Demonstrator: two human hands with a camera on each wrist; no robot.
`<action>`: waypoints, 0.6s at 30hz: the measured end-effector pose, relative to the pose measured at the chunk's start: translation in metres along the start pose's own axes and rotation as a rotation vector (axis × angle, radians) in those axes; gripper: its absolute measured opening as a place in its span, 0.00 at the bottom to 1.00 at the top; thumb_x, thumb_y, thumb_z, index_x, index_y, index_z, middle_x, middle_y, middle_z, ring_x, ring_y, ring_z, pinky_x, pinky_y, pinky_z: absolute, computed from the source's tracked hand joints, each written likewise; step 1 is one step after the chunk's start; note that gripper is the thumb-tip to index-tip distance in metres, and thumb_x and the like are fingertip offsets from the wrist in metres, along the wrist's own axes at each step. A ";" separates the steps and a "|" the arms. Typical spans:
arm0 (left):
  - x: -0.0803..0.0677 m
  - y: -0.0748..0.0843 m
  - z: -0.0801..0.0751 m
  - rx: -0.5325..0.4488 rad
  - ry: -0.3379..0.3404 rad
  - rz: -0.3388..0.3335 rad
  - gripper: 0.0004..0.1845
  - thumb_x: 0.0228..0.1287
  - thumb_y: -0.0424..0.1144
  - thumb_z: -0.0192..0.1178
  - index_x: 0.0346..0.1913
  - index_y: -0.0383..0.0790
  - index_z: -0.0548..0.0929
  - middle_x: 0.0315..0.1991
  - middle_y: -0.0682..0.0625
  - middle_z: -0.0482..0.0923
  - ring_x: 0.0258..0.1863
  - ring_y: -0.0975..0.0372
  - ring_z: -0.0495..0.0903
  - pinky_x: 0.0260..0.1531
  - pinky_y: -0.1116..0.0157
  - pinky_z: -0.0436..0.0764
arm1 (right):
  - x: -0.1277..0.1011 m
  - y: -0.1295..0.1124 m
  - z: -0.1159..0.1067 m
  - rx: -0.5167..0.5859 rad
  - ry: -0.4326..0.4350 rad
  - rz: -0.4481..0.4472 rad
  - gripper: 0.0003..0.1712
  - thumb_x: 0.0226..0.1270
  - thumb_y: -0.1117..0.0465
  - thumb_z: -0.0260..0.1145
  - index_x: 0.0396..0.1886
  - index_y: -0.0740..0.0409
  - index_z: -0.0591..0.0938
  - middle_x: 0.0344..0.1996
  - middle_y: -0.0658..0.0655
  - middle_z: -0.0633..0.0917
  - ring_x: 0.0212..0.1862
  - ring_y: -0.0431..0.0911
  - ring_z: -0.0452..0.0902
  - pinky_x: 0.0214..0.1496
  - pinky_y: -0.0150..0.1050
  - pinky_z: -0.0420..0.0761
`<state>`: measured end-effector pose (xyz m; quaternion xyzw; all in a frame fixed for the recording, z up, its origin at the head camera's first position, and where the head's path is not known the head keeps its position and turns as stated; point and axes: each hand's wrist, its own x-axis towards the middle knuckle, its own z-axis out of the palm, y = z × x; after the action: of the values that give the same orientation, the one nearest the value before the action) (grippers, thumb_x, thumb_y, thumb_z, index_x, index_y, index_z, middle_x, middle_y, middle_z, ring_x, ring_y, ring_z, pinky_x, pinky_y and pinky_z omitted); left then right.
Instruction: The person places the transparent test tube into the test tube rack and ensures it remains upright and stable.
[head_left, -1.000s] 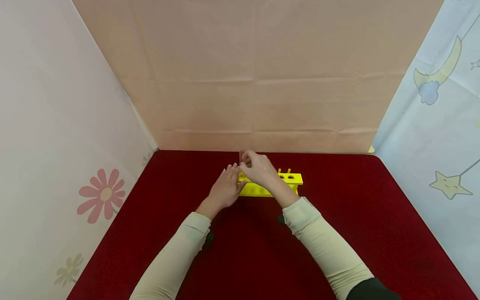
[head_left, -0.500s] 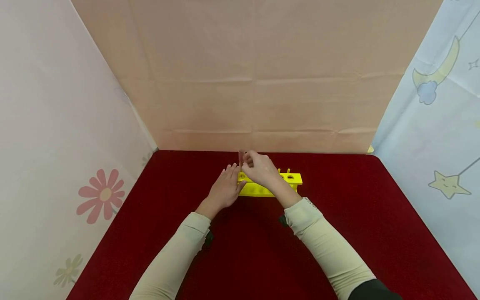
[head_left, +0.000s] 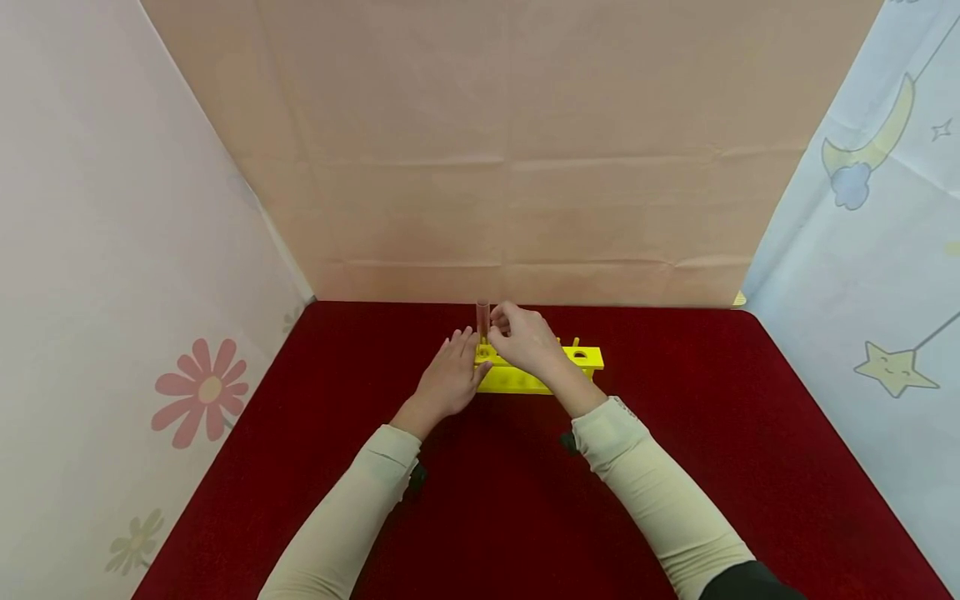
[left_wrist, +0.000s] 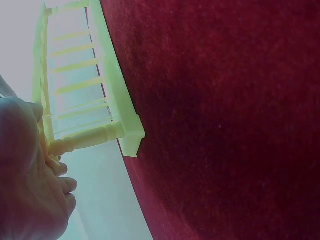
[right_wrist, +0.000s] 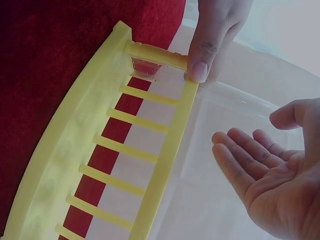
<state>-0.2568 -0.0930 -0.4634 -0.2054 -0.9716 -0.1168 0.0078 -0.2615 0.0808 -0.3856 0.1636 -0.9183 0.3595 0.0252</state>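
Apparently steadying it, the left hand (head_left: 448, 379) grips the yellow rack's (head_left: 540, 368) left end on the red cloth (head_left: 675, 467); the right hand (right_wrist: 272, 167), fingers relaxed, hovers beside the clear tube (head_left: 482, 321) standing upright in the rack's leftmost hole.

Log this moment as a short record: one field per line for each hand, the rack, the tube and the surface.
left hand: thumb and fingers grip the left end of the rack
right hand: open, fingers straight, beside the tube's top
yellow rack: stands on the cloth, holes on top
clear tube: upright in the rack's leftmost hole
red cloth: covers the table
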 end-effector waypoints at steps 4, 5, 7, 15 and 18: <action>0.000 0.000 0.000 0.003 0.000 -0.004 0.38 0.82 0.59 0.34 0.81 0.35 0.49 0.82 0.40 0.47 0.81 0.49 0.46 0.79 0.52 0.47 | -0.001 0.002 -0.002 -0.009 0.004 0.001 0.18 0.73 0.56 0.61 0.56 0.59 0.78 0.55 0.59 0.85 0.57 0.52 0.82 0.58 0.50 0.83; 0.000 0.000 0.000 0.003 0.000 -0.006 0.38 0.82 0.59 0.34 0.81 0.35 0.49 0.82 0.40 0.47 0.81 0.49 0.46 0.79 0.53 0.47 | -0.002 0.002 -0.002 -0.010 0.005 0.002 0.18 0.73 0.56 0.61 0.56 0.59 0.78 0.55 0.59 0.85 0.57 0.53 0.82 0.58 0.50 0.83; 0.000 0.000 0.001 0.002 0.001 -0.011 0.38 0.82 0.59 0.35 0.81 0.35 0.49 0.82 0.40 0.47 0.81 0.49 0.46 0.79 0.53 0.47 | -0.002 0.003 -0.003 -0.014 0.006 0.004 0.18 0.73 0.56 0.61 0.57 0.59 0.78 0.56 0.59 0.85 0.58 0.53 0.81 0.58 0.50 0.83; 0.002 0.000 0.003 0.020 0.004 -0.021 0.38 0.82 0.59 0.35 0.81 0.36 0.50 0.82 0.41 0.47 0.81 0.50 0.46 0.79 0.53 0.47 | -0.005 0.006 -0.008 -0.042 0.012 0.033 0.20 0.73 0.56 0.61 0.59 0.60 0.79 0.58 0.59 0.84 0.60 0.54 0.80 0.61 0.52 0.81; 0.002 0.000 0.002 0.021 0.007 -0.023 0.38 0.82 0.59 0.36 0.81 0.36 0.50 0.82 0.41 0.47 0.81 0.50 0.46 0.79 0.54 0.47 | -0.006 0.008 -0.009 -0.047 0.007 0.046 0.21 0.73 0.55 0.60 0.60 0.59 0.79 0.59 0.59 0.83 0.61 0.54 0.79 0.62 0.52 0.80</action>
<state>-0.2584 -0.0919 -0.4658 -0.1939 -0.9750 -0.1075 0.0121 -0.2592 0.0937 -0.3850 0.1405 -0.9300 0.3389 0.0240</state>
